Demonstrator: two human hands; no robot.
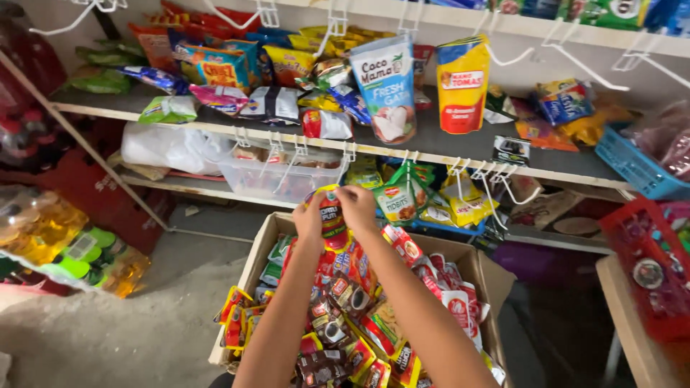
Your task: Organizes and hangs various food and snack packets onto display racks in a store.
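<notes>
Both hands are up at the shelf's edge: the left hand point(310, 219) and right hand point(357, 206) pinch a red sachet strip point(331, 215) by its top, above the cardboard box point(253, 262). Hanging looks underway; next needs a wire hook point(350, 152).

Glossy foil sachets point(332, 215) fill a matt cardboard box point(260, 248).
</notes>
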